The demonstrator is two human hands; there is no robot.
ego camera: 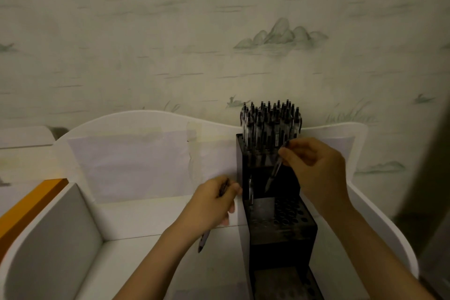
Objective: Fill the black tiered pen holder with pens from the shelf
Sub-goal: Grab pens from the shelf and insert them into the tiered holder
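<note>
Right hand [316, 165], raised over the middle step of the black tiered pen holder [280, 221], pinches a clear-barrelled pen [274, 173] between thumb and fingertips near its top end; the pen slants down and to the left, its tip hanging above the perforated middle tier without touching it. Left hand [216, 202], just beside the holder's left wall, is curled round a second pen [204, 241], whose lower end juts out below the wrist and whose dark upper end shows above the knuckles. Top tier of the holder, behind both hands, is packed with upright pens [270, 122]. One pen [250, 190] stands upright at the back left of the middle tier; the remaining holes there are open. Holder stands on a white shelf [136, 217] with a curved back panel, against patterned wallpaper [194, 31]. An orange-edged board [26, 207] lies at far left.
</note>
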